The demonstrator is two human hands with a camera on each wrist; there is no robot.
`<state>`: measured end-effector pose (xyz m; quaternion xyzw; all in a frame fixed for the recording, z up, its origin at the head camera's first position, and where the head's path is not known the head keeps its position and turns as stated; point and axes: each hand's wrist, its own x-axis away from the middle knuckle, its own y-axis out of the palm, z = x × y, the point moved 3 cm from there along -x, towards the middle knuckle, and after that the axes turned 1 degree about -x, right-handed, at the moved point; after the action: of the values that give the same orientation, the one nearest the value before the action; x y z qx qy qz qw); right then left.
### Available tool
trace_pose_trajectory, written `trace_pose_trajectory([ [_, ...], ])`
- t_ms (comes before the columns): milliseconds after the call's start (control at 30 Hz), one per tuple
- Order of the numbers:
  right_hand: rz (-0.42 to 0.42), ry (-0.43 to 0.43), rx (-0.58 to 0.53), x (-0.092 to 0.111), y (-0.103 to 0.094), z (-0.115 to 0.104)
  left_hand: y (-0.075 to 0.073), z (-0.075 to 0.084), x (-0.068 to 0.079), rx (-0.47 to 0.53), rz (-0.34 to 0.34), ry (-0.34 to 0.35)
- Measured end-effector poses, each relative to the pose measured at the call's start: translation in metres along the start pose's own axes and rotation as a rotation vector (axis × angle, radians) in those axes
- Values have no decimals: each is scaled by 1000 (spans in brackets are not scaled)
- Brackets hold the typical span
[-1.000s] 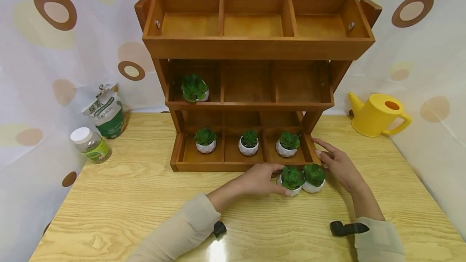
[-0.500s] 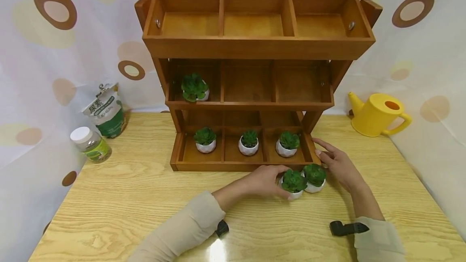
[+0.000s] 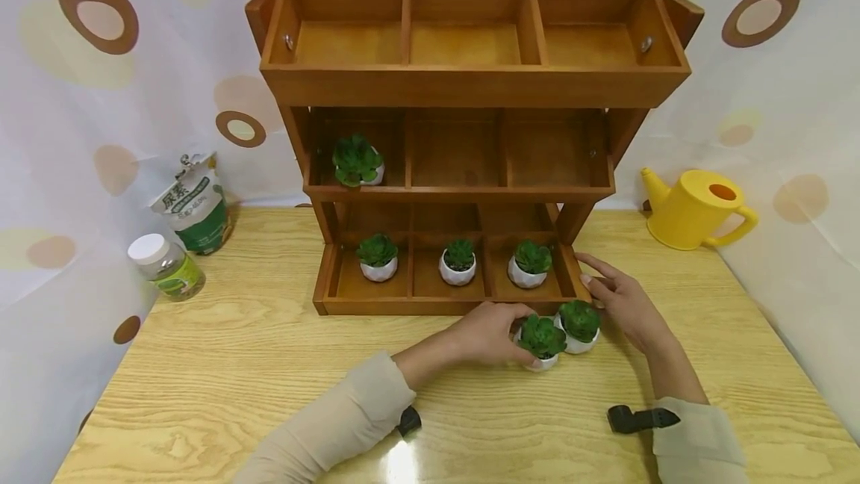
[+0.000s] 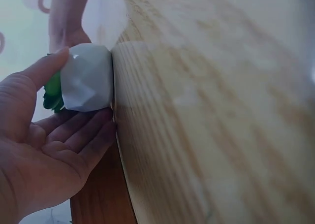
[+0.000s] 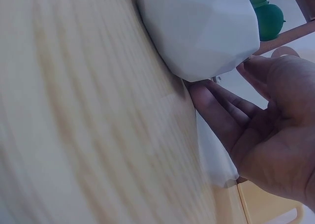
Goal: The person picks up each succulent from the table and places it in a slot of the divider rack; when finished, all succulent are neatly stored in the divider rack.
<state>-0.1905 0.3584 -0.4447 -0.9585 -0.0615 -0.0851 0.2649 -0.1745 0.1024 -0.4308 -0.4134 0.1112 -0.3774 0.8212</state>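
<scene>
My left hand (image 3: pixel 487 336) holds a small potted succulent (image 3: pixel 541 336) between thumb and fingers, in front of the wooden rack's lower right corner. In the left wrist view its white faceted pot (image 4: pixel 87 79) sits at the tabletop, the thumb (image 4: pixel 51 66) on its upper side. A second potted succulent (image 3: pixel 579 322) stands close behind and to the right. My right hand (image 3: pixel 630 312) rests by the right end of the rack's bottom tier, fingers extended along its side. In the right wrist view these fingers (image 5: pixel 216 111) are near a white pot (image 5: pixel 202 29).
The three-tier wooden rack (image 3: pixel 475 88) has potted succulents in all three bottom compartments and one (image 3: pixel 358 161) at middle left. A yellow watering can (image 3: pixel 699 209) stands at right. A white-capped jar (image 3: pixel 168 267) and a green-white pouch (image 3: pixel 196 208) stand at left.
My left hand and its potted succulent have shifted slightly toward the table's front and to the right. The right hand stays by the rack's end.
</scene>
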Motion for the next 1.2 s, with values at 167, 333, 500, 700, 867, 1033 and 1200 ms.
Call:
trace_pose_trajectory([
  [167, -1, -1, 4, 1, 1, 0, 1, 0, 1, -36, 4, 35],
  [333, -3, 3, 8, 1, 2, 0, -1, -1, 5, -37, 10, 45],
  [500, 2, 1, -1, 0, 1, 1, -7, -2, 10, 4, 36, 33],
  [700, -1, -19, -20, 1, 2, 0, -19, -5, 23, 116, 103, 40],
  [867, -4, -13, -10, 0, 1, -1, -37, -8, 39, 183, 177, 53],
  [1033, -4, -2, 18, 0, 0, 0, -60, -11, 53, 214, 233, 45],
  [1200, -4, 0, 11, 0, 1, 0, -79, -12, 63, 259, 265, 79],
])
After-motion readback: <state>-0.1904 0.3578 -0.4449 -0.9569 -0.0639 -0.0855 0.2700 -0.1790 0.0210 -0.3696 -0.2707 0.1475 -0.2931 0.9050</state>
